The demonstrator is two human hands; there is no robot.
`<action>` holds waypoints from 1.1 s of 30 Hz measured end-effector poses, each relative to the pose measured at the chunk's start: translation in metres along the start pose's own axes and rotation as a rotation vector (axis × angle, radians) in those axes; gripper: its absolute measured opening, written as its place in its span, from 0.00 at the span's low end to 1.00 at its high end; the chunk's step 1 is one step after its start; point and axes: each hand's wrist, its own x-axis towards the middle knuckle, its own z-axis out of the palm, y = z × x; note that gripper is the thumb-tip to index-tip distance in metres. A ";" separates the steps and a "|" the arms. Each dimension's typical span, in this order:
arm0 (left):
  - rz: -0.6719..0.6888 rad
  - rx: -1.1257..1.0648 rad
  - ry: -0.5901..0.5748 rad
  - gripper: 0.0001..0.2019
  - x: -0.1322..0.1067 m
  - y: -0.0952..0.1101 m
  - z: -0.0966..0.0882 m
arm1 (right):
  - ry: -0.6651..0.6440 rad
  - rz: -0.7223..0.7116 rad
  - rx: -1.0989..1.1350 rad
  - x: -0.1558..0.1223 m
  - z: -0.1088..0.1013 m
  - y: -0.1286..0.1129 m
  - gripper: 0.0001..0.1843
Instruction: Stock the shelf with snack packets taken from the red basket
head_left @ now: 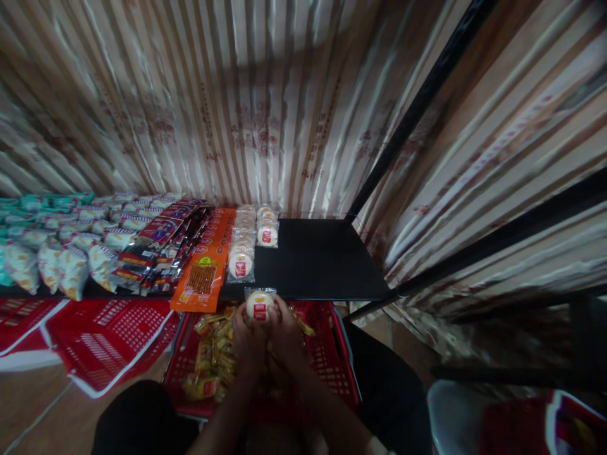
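Observation:
A clear-wrapped round white rice cracker packet (259, 306) with a red label is held up in front of the shelf edge. My left hand (246, 332) grips its left side, and the fingers of my right hand (284, 328) close on its right side. Beyond my hands, similar rice cracker packets (241, 264) lie overlapped in a row on the black shelf (322, 259). A shorter row of the same packets (267, 235) sits to its right. Below my forearms is a red basket (332, 354) holding many yellow-wrapped packets (222, 347).
Orange snack bags (202, 278), dark shiny packets (156, 246), white pouches (71, 265) and green packets (38, 202) fill the shelf's left. More red baskets (109, 341) stand below left. Black frame bars (417, 114) and a pleated curtain (284, 114) border the shelf.

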 end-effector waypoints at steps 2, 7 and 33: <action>0.063 0.007 0.003 0.18 0.003 0.005 0.004 | 0.019 -0.001 0.033 0.007 -0.002 0.003 0.23; 0.220 0.022 -0.025 0.20 0.017 0.010 0.018 | 0.054 0.024 0.075 0.029 -0.008 0.010 0.22; 0.250 0.221 -0.142 0.20 0.059 0.057 0.055 | 0.063 0.031 -0.131 0.099 -0.036 -0.003 0.16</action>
